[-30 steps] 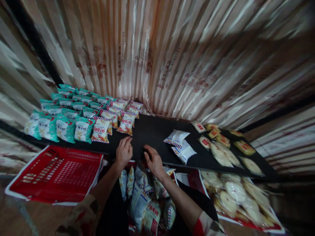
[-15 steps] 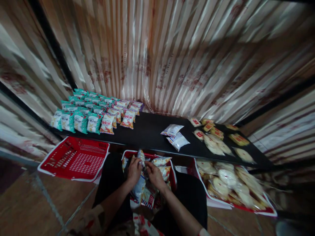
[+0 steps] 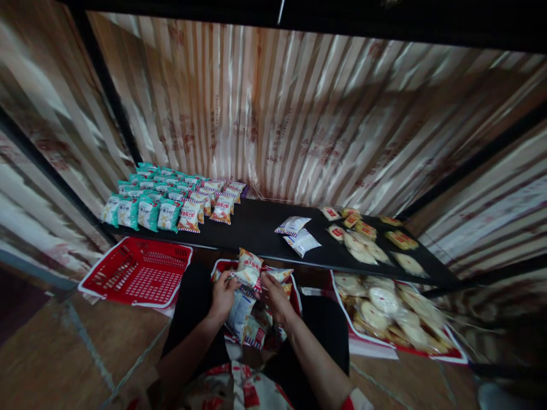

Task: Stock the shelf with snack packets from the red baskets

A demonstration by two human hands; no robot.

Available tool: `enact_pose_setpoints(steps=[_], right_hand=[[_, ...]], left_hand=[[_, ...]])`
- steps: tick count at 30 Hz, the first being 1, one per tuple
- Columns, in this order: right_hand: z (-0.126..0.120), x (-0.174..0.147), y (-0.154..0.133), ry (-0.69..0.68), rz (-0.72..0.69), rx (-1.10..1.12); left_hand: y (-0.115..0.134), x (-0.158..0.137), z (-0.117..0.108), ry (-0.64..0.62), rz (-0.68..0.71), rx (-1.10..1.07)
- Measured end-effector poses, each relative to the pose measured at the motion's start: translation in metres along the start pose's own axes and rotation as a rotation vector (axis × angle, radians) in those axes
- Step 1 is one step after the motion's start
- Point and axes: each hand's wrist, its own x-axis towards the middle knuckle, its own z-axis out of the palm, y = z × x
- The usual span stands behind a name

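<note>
Between my two hands is an orange-and-white snack bag (image 3: 249, 267), its printed front facing up toward me. My left hand (image 3: 224, 296) grips its left edge, and my right hand (image 3: 276, 293) holds the right edge. Directly below is a red basket (image 3: 298, 302) between my knees, filled with more snack bags (image 3: 241, 312) of the same kind. Similar orange-and-white bags (image 3: 222, 208) stand in rows on the black shelf (image 3: 252, 230), to the right of teal bags (image 3: 147, 213). Two pale bags (image 3: 302, 242) lie flat at the shelf's middle.
An empty-looking red basket (image 3: 141, 279) sits on the floor at left. At right, another basket (image 3: 453, 357) holds round, flat wrapped packs (image 3: 384, 300). Yellow packs (image 3: 401, 240) lie on the shelf's right end. A black upper shelf (image 3: 342, 20) and striped curtain (image 3: 273, 114) enclose the space.
Both hands have brought the snack bag up and turned its printed front into view. My hands have spread slightly apart. The camera view has tilted up, showing the upper shelf.
</note>
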Motion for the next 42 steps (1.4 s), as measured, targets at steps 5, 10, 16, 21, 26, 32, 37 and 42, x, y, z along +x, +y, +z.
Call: enact_pose_setpoints(steps=[5, 10, 16, 21, 26, 32, 37, 42], right_hand=[[0.006, -0.008, -0.016, -0.111, 0.064, 0.138], [0.019, 0.0, -0.021, -0.116, 0.135, 0.269], [0.039, 0.016, -0.022, -0.093, 0.086, 0.22], [0.046, 0.027, -0.03, -0.04, 0.048, 0.167], [0.049, 0.033, -0.038, -0.128, 0.042, 0.091], [0.05, 0.042, -0.033, -0.168, 0.0, -0.018], [0.056, 0.047, -0.037, -0.149, 0.032, -0.01], [0.061, 0.051, -0.055, -0.24, 0.138, 0.208]], left_hand=[[0.024, -0.011, -0.006, -0.048, -0.127, -0.282], [0.033, -0.007, -0.014, -0.095, -0.204, -0.539], [0.035, 0.004, -0.024, -0.106, -0.342, -0.697], [0.043, 0.015, -0.035, -0.06, -0.448, -0.714], [0.054, 0.03, -0.048, -0.036, -0.524, -0.668], [0.054, 0.049, -0.063, -0.03, -0.469, -0.572], [0.045, 0.068, -0.07, -0.075, -0.418, -0.549], [0.045, 0.092, -0.086, -0.284, -0.341, -0.442]])
